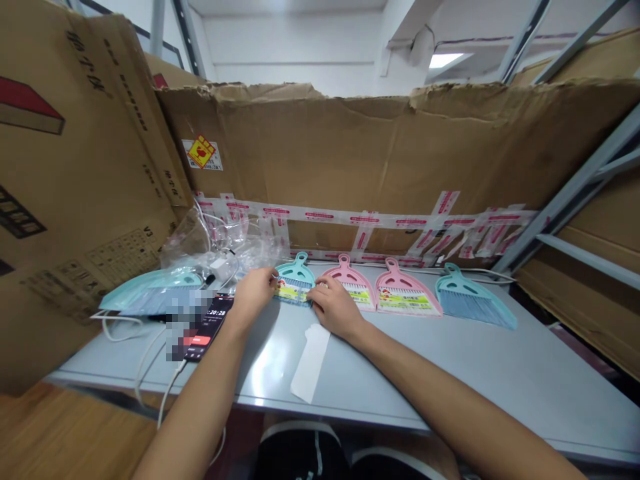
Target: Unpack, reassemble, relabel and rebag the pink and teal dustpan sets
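Observation:
Both hands are at a small teal dustpan set (295, 272) with a blue brush and a printed label, lying on the grey table (370, 373). My left hand (256, 291) has its fingers bent at the set's left edge. At its right edge, my right hand (334, 305) rests with curled fingers on the label's end. Beside it lie a pink set (347, 270) and another pink set (397, 280), both labelled. Farther right is a teal set (463, 293) with a blue brush and no visible label. A white paper strip (311, 363) lies in front.
At the left are a lit phone (213, 327) with a white cable, a bagged teal dustpan (155, 290) and crumpled clear plastic (225, 243). A tall cardboard sheet (320, 153) stands behind the table. Large boxes (75, 173) rise at the left.

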`<state>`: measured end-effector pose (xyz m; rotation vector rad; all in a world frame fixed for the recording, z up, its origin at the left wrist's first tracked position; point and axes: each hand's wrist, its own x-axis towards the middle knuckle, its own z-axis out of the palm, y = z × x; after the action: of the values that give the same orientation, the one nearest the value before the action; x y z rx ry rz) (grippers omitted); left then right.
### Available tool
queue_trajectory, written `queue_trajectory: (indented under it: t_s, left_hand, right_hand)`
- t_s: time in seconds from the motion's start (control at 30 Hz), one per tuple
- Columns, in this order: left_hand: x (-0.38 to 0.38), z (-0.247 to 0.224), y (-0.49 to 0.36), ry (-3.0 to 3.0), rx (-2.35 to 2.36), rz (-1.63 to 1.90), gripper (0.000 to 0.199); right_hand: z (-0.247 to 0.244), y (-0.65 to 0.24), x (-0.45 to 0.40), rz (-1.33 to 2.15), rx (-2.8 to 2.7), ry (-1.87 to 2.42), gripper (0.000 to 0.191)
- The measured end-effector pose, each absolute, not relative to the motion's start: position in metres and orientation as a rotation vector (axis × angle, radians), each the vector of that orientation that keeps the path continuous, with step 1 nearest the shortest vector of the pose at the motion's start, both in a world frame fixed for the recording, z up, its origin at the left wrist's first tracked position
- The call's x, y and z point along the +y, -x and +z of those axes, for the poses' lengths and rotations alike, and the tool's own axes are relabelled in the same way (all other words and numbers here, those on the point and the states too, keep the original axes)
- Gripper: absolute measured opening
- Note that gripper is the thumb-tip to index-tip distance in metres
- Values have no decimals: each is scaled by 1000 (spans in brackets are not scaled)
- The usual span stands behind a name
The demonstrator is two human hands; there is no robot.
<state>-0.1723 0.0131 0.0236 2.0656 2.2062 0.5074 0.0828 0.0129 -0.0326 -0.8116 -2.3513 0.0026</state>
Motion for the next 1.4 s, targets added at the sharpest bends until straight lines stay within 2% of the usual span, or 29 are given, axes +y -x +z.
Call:
queue_trajectory:
  t_s: [0.47,1.2,1.3,1.4]
  left_hand:
    - [20,20,171,-2078,2262,482,34]
    - [35,12,176,-2104,2250,548,30]
    - [32,14,173,-2212,2243,605,31]
    - [24,19,164,-2353,2158,749,37]
  right_hand:
    - [-24,-76,-6,-61,-2462,1066,30]
    - [-25,-69,-2,-15,-2414,1163,37]
    - [-19,-73,-4,10,-2383,1072,40]
    - [-10,-81,-16,85,-2490,712,35]
